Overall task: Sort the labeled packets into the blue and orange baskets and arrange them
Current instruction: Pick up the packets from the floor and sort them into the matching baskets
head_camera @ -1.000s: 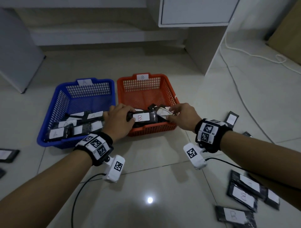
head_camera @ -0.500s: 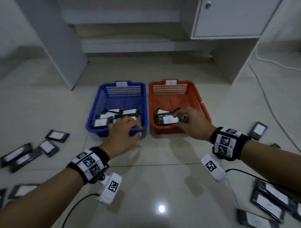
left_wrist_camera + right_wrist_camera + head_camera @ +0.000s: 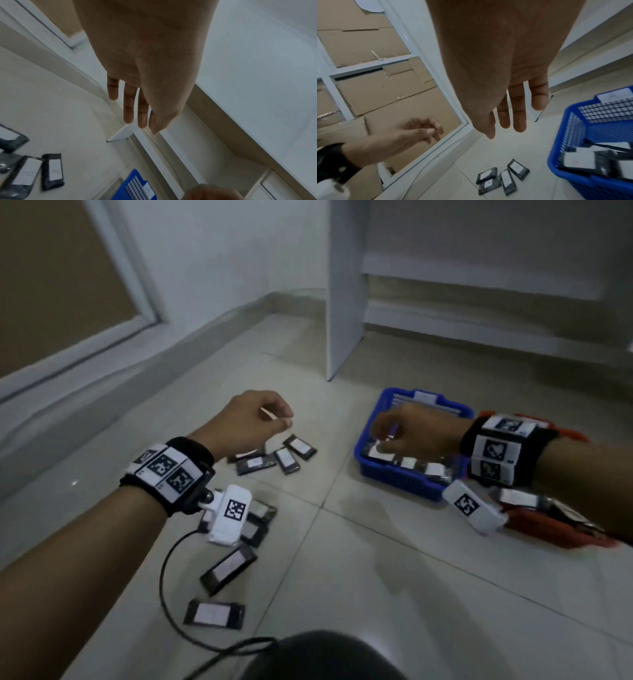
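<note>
We log both hands empty: left hand [image 3: 251,419] loosely curled above floor packets [image 3: 274,458]; right hand [image 3: 416,428], fingers straight, over blue basket [image 3: 397,474]. Orange basket [image 3: 561,534] just beside.

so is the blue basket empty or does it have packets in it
Not empty: the blue basket holds several dark packets with white labels, piled at its near end.

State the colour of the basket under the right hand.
Blue: the basket under the right hand shows best in the right wrist view.
</note>
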